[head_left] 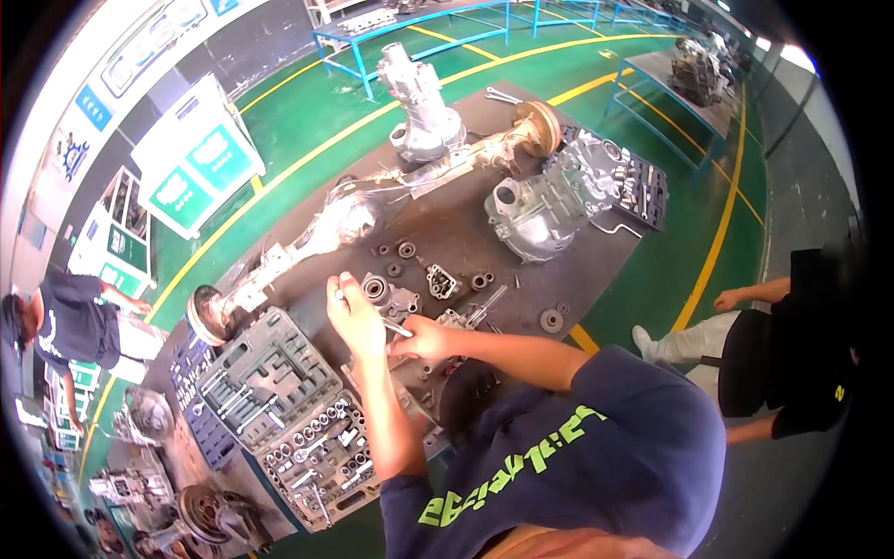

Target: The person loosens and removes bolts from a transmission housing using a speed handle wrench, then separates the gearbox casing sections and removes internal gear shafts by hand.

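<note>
My left hand [354, 315] is raised over the table, its fingers closed; a small pale, shiny bit shows at them, but what they hold is not clear. Just right of it, my right hand [425, 338] is closed round a slim metal rod [399, 327] whose end points toward my left wrist. Beyond my hands on the table lie a metal housing with a round bearing [376, 288], a small open casting [441, 281] and several gears [407, 250]. Shafts [487, 303] lie to the right of these, partly hidden by my right arm.
An open socket set case [321, 373] stands left of my left forearm. A long axle [335, 224] spans the table's far side, with an upright gearbox [419, 102] behind. A large housing [540, 214] sits far right. People stand left [79, 321] and right [782, 345].
</note>
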{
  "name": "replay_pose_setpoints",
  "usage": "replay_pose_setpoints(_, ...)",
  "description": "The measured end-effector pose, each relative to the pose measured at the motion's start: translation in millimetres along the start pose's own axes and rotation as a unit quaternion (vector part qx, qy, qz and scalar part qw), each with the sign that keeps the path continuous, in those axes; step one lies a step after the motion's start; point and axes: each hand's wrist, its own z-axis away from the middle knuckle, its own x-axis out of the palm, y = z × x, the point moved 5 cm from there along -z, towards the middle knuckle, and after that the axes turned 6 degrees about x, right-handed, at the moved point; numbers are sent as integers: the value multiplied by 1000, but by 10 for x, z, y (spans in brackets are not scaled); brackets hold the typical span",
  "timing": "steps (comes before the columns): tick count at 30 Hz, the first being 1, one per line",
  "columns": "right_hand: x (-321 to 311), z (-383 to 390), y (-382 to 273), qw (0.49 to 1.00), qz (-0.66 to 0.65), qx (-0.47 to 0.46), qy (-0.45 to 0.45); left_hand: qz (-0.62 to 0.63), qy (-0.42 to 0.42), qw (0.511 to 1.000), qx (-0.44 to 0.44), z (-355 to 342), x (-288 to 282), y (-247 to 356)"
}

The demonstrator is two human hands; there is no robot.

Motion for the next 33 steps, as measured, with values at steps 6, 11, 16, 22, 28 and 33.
replay_pose_setpoints(6,773,-655,765,950,-187,-190,165,-60,-184,977,94,502,1015,409)
replay_pose_setpoints(11,519,-698,430,988,-116,-18,-95,-60,-180,981,41,397,881,238)
replay_pose_setpoints(16,748,-848,255,980,-138,-47,137,-81,-93,992,1,367,744,100)
replay_pose_setpoints(22,783,-981,319,958,-230,45,-164,-48,-183,982,6,407,777,182)
replay_pose_setpoints(28,60,-626,-148,987,-109,-84,-81,-48,-117,990,57,334,904,253)
replay_pose_setpoints(33,-70,-350,-207,986,-62,-155,9,-146,-6,985,94,489,812,112)
